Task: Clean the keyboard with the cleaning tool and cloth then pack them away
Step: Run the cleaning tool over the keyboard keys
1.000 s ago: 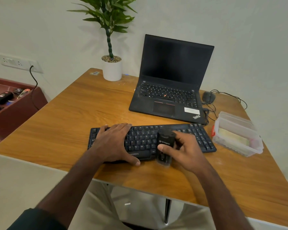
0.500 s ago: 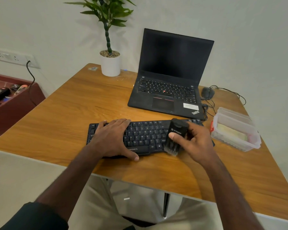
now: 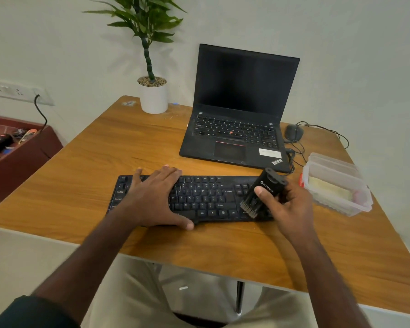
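left hand [image 3: 155,197] flat on keyboard [image 3: 206,197], right hand [image 3: 290,204] gripping cleaning tool [image 3: 262,192] over its right edge

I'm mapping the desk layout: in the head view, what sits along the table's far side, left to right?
White potted plant → open black laptop → black wired mouse → clear plastic lidded container, nearer the right edge.

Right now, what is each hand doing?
Left hand: open, flat on the black keyboard.
Right hand: closed around the black brush-tipped cleaning tool.
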`<state>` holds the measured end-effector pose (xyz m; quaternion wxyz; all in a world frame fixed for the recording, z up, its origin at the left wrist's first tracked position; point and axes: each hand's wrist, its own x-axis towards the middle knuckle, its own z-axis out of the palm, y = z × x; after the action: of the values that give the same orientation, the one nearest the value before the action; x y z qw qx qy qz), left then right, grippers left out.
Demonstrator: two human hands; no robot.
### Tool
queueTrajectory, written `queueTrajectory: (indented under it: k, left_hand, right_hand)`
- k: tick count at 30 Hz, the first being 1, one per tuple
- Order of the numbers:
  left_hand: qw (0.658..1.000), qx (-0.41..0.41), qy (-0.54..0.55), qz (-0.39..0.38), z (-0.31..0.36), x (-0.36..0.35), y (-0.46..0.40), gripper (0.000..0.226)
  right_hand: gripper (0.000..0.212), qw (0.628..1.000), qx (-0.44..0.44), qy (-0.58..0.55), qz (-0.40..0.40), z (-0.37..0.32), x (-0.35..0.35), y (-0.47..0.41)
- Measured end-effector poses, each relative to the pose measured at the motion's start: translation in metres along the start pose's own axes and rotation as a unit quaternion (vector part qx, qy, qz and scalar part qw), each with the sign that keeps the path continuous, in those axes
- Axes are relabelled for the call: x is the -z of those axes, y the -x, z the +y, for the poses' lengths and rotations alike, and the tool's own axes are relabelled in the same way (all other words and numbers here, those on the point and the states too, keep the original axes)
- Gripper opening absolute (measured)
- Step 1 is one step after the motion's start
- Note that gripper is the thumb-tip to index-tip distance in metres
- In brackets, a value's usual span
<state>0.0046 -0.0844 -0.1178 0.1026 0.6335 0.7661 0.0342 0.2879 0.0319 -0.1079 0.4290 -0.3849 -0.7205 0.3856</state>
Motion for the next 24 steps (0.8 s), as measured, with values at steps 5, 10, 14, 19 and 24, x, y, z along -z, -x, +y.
queueTrajectory:
  k: [5, 10, 14, 19, 24]
  left_hand:
    - [0.998, 0.013, -0.022, 0.056, 0.049, -0.020, -0.008, 0.130]
    - [0.995, 0.044, 0.003, 0.089, 0.052, -0.030, -0.008, 0.126]
    - [0.994, 0.041, 0.019, 0.098, 0.052, -0.030, -0.008, 0.126]
    - [0.993, 0.040, 0.025, 0.104, 0.051, -0.030, -0.009, 0.127]
    - [0.993, 0.040, 0.021, 0.105, 0.051, -0.028, -0.010, 0.128]
  right_hand:
    - [0.032, 0.994, 0.035, 0.099, -0.014, 0.000, -0.022, 0.002]
    - [0.041, 0.984, -0.005, 0.138, -0.115, 0.002, -0.008, 0.004]
    - [0.029, 0.994, -0.016, 0.066, -0.081, -0.004, 0.013, -0.008]
    - [0.029, 0.996, 0.006, 0.091, -0.006, -0.002, -0.006, -0.006]
    - [0.035, 0.981, 0.003, 0.139, -0.136, 0.004, -0.001, 0.003]
